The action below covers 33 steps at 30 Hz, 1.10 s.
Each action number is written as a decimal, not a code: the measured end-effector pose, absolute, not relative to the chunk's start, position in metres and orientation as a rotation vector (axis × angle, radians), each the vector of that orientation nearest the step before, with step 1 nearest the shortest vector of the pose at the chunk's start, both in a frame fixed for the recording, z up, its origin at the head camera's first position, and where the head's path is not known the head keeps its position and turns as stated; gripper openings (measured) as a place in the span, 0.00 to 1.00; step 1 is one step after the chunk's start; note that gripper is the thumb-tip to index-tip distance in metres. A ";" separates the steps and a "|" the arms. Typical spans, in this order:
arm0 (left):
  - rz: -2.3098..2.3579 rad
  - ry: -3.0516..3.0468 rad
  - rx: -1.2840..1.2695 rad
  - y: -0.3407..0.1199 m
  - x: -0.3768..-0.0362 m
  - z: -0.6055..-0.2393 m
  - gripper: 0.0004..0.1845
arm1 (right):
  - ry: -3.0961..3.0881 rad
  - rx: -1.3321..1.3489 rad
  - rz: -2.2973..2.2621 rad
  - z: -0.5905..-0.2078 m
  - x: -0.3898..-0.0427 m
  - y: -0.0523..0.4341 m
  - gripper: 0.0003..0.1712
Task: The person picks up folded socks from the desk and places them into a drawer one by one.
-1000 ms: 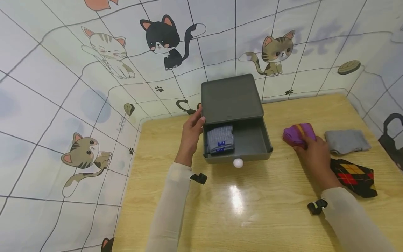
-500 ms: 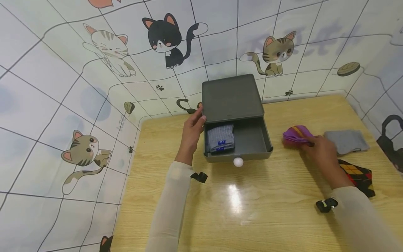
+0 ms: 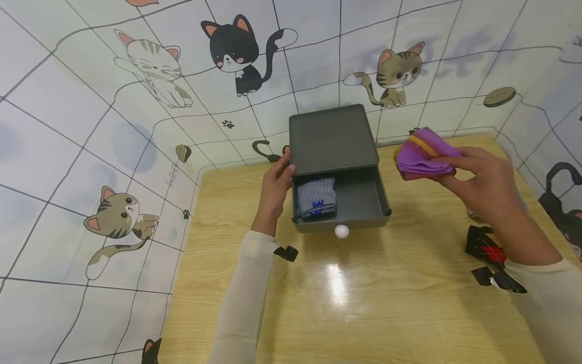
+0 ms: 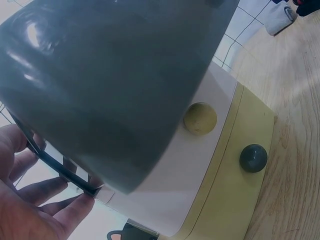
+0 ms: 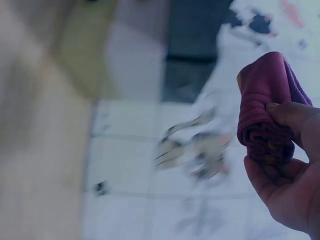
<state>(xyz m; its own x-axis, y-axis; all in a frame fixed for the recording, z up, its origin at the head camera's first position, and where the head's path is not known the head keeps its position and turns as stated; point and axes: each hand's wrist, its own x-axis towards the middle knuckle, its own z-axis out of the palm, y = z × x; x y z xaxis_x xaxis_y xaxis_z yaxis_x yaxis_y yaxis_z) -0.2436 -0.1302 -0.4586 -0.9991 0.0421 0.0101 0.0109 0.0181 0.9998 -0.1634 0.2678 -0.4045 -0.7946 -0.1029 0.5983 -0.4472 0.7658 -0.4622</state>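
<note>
- Purple sock bundle [image 3: 423,157] with orange stripes, pinched between thumb and fingers of my right hand [image 3: 484,184], lifted clear of the table [image 3: 364,303], at about 3 o'clock from the box [image 3: 334,139].
- Right wrist view is blurred, but it shows the same bundle [image 5: 267,107] with my thumb on one side and curled fingers [image 5: 280,172] under it.
- My left hand [image 3: 274,189] sits at 9 o'clock of the box, fingertips pressed on its left edge, thumb on the top corner.
- Left wrist view: fingers [image 4: 37,200] loosely spread, touching the dark lower edge of the box [image 4: 110,80]; I cannot tell if they wrap it.
- Drawer [image 3: 359,202] is pulled out toward 6 o'clock, with a white knob [image 3: 341,231] on its front.
- Grey sock [image 3: 317,198] with a blue label lies in the drawer's left half.
- Argyle sock [image 3: 488,247], black with red, lies on the table at 5 o'clock from my right hand, partly hidden by the forearm.
- Cat-print wall [image 3: 136,101] is behind the box at 12 o'clock.
</note>
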 end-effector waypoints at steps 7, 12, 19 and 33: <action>2.203 2.211 0.071 -0.130 -0.246 -0.458 0.26 | -2.315 0.727 0.905 -0.369 -0.164 0.231 0.27; 2.197 2.219 0.041 -0.131 -0.245 -0.458 0.26 | -2.401 0.900 0.845 -0.374 -0.170 0.208 0.23; 2.199 2.223 0.028 -0.129 -0.243 -0.458 0.26 | -2.608 1.029 0.650 -0.389 -0.179 0.190 0.16; 2.181 2.245 0.036 -0.129 -0.242 -0.460 0.26 | -2.754 1.110 0.347 -0.393 -0.186 0.174 0.12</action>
<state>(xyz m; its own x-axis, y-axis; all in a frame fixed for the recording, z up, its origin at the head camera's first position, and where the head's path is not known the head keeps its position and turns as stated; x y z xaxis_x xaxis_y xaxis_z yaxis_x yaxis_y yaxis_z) -0.2424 -0.1287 -0.4596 -0.9997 0.0243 0.0082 0.0089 0.0288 0.9995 -0.1863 0.1739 -0.3928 -0.7142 -0.6628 0.2249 -0.6979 0.6989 -0.1568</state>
